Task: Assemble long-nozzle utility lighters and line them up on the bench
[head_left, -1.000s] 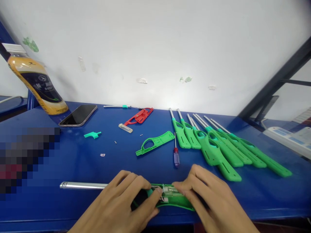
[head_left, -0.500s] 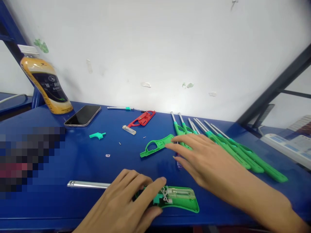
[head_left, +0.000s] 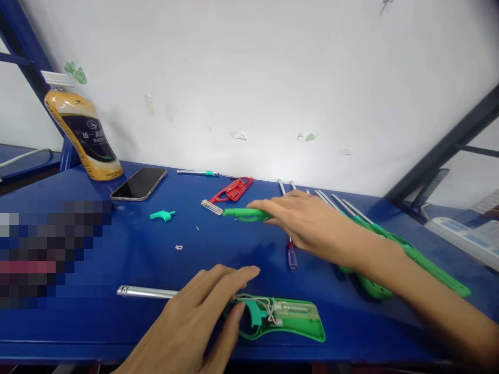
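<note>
My right hand (head_left: 307,218) is closed round a green lighter casing half (head_left: 244,213), held edge-on above the table, its far end hidden by the fingers. My left hand (head_left: 198,311) is over an opened gas lighter (head_left: 302,328) lying near the table's front edge. Its thumb and forefinger are apart, and the other fingers hide part of the lighter. A metal tube (head_left: 146,292) juts out to the left. Inside the green shell show a teal trigger (head_left: 255,313), white wires and a clear fuel tank (head_left: 296,310). A screwdriver (head_left: 292,258) lies below my right hand.
Several green lighters (head_left: 432,267) lie at the right, partly behind my arm. A red casing (head_left: 236,191), clear tank (head_left: 211,207), metal tube (head_left: 193,172), teal trigger (head_left: 162,215) and tiny parts (head_left: 178,248) are scattered about. A phone (head_left: 140,183) and bottle (head_left: 83,132) stand left.
My right hand has picked up the green casing half from the table and tilted it on edge. The thumb and forefinger of my left hand have spread, uncovering the teal trigger.
</note>
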Motion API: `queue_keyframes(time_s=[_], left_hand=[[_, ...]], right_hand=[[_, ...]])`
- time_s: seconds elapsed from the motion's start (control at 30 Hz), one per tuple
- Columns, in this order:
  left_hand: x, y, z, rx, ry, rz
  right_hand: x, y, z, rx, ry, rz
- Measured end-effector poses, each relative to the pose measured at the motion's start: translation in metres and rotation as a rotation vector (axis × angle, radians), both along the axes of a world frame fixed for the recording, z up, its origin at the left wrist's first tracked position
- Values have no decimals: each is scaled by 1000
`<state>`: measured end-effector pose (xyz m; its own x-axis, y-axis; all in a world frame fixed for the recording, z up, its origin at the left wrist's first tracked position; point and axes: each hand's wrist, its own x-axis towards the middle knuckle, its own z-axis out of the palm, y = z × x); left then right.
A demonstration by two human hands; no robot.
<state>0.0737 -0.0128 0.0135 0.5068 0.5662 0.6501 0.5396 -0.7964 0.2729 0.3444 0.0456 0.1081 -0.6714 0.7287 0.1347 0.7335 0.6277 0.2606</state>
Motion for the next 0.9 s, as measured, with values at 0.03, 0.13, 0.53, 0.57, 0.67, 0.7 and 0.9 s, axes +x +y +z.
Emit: queue_keyframes(time_s=[0.03, 0.13, 0.53, 0.57, 0.67, 0.7, 0.9], left_hand=[[-1, 0, -1, -6, -10, 15], [0, 2, -2, -47, -34, -10], [1, 10, 8, -93, -48, -88], [1, 11, 9, -97, -56, -96], [3, 11, 8, -98, -69, -98], [3, 11, 8, -106, -63, -99], [-1, 11, 5, -146, -52, -124]], right_hand=[[4, -9, 4, 19, 37, -20], [12, -41, 8, 27, 274, -49], [-19, -93, -48, -306, 733, -325], [-21, -93, -49, -350, 724, -338], [-26, -95, -49, -443, 707, -373], [-28, -95, -50, -458, 709, -378], [-34, -95, -55, -519, 709, -365]])
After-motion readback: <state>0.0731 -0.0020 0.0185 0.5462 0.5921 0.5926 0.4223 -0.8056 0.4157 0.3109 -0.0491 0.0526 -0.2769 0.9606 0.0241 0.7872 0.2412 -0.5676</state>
